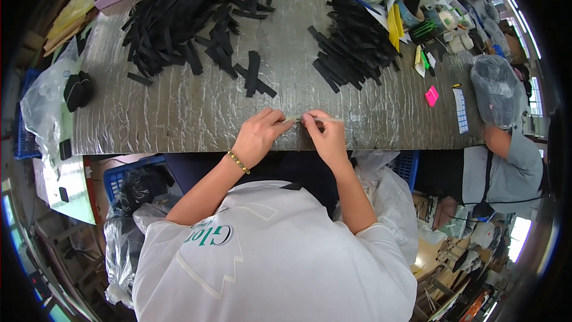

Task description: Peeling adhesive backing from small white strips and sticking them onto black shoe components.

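Observation:
Close to the table's near edge, my left hand (pixel 259 134) and my right hand (pixel 326 134) face each other with their fingertips almost meeting. A thin pale strip (pixel 333 120) runs between the pinched fingers and sticks out past my right hand. What exactly it is, I cannot make out. My left fingers are closed on its other end, mostly hiding it. Beyond my hands lie a few loose black strips (pixel 252 74), flat and short. A large tangled heap of black strips (pixel 173 18) is at the far left, and a more even pile of black strips (pixel 357 42) at the far right.
A plastic-covered table (pixel 196 119) stretches before me. At its right are a pink pad (pixel 431 96), a blue-and-white card (pixel 460 111), a clear bag (pixel 494 89) and containers with tools. A dark pouch-like thing (pixel 78 91) sits at left. Another person's arm (pixel 497 141) rests at the right edge.

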`<state>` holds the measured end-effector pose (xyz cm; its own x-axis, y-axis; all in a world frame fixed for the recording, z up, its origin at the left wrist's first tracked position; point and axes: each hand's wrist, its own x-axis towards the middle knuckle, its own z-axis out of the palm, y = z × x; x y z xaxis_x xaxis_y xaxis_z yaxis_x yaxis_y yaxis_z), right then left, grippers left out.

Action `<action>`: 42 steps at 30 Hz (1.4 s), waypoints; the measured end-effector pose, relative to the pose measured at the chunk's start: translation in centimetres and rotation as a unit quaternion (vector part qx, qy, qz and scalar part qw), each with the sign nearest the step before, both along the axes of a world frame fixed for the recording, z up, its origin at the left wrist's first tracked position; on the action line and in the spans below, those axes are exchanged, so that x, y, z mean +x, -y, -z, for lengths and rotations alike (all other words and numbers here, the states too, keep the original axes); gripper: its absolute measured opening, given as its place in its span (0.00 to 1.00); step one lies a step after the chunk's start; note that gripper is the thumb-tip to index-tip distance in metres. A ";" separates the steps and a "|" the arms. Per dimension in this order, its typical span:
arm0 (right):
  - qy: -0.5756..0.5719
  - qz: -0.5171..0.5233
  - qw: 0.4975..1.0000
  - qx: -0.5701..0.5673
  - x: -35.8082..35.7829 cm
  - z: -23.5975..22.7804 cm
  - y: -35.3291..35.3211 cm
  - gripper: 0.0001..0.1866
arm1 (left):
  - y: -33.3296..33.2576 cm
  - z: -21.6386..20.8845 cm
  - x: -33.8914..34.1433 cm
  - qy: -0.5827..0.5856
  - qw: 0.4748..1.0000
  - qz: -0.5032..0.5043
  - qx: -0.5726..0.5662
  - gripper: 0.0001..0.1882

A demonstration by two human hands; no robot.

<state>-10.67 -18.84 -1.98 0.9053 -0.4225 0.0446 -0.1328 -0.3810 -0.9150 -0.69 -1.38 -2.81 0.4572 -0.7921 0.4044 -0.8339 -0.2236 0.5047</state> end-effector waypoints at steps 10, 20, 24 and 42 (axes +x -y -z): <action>0.034 -0.008 0.999 -0.032 0.0 0.3 0.1 0.10 | 0.1 0.1 -0.1 -0.012 1.000 -0.006 0.001 0.17; -0.005 -0.047 0.998 -0.030 0.4 -1.1 -1.0 0.10 | -0.2 0.4 0.2 -0.112 0.992 -0.026 -0.044 0.31; -0.019 -0.071 0.996 -0.041 1.0 -1.1 -1.5 0.09 | -0.2 1.0 0.4 -0.111 0.992 -0.024 -0.045 0.32; 0.025 -0.153 0.958 -0.240 0.7 -0.4 0.5 0.10 | -0.3 0.2 0.3 -0.120 0.990 -0.021 -0.070 0.22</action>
<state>-9.92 -19.35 -1.62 0.9751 -0.0584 0.2139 0.0913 -0.7735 -0.6272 -0.35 -1.12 -3.03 0.5847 -0.7139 0.3853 -0.6781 -0.1693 0.7153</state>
